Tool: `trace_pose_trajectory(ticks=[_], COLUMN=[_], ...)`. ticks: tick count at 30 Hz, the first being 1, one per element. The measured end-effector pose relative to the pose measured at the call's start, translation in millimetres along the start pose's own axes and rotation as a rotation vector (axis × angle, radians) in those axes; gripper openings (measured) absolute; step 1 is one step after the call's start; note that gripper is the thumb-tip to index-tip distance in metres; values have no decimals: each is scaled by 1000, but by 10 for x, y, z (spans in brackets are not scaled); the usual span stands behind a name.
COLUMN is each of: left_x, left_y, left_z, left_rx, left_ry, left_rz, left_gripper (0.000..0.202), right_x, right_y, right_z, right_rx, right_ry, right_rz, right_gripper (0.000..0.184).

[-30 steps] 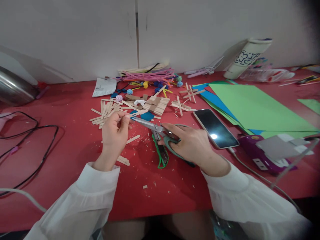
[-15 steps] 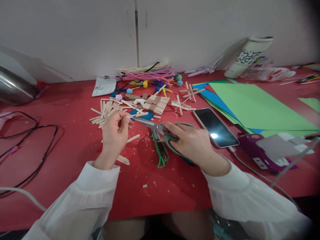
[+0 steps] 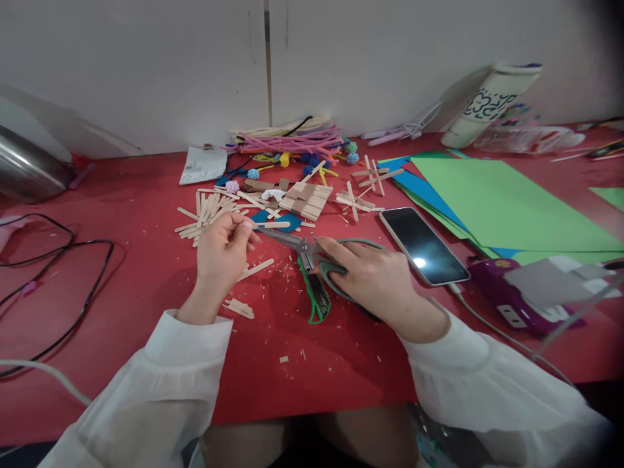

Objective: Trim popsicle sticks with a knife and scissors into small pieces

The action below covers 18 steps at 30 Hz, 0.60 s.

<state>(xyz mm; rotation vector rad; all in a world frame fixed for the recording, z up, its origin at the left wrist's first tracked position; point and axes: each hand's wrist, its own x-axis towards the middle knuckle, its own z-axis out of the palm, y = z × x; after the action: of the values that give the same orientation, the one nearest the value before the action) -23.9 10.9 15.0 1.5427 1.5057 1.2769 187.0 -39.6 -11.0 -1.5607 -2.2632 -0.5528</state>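
Note:
Between the thumb and fingers of my left hand point(image 3: 223, 250) is a wooden craft stick point(image 3: 275, 225), its free end pointing right. My right hand point(image 3: 373, 276) grips the grey-green handles of a pair of scissors point(image 3: 287, 240). The blades point left, their tips close to my left fingertips and just below the stick. Whether they touch it I cannot tell. Under the scissors lies a green box cutter point(image 3: 316, 299). Loose craft sticks point(image 3: 207, 213) are heaped behind my left hand, and a flat panel of joined sticks point(image 3: 309, 200) rests farther back.
Wood scraps litter the red table point(image 3: 312, 383). A phone point(image 3: 424, 247) on a cable lies right of my right hand, beside green and blue paper sheets point(image 3: 507, 201) and a purple power strip point(image 3: 507, 296). Pink pipe cleaners point(image 3: 287, 142) lie by the wall. Black cable point(image 3: 92, 296) curls at left.
My left hand has shifted slightly left while still pinching the stick. The scissors stay in my right hand with little movement; the whole view has shifted a little.

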Motion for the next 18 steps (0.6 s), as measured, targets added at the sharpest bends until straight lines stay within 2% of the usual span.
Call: trace_pose_trajectory(ticks=[6,13,18], left_x=[7,2,-10], left_y=[1,-20,-33], left_z=[10,33,53], left_rx=[6,-23,-42], left_ry=[11,29,51], left_rz=[-18,-36,-43], left_gripper=[8,9,8], right_x=[-11,2,-4], right_y=[-49,-66,-63], right_z=[-8,-5,4], right_rx=[-51,-33,-32], right_ry=[34,-11,41], right_rz=[-13,5,1], right_gripper=[37,36,35])
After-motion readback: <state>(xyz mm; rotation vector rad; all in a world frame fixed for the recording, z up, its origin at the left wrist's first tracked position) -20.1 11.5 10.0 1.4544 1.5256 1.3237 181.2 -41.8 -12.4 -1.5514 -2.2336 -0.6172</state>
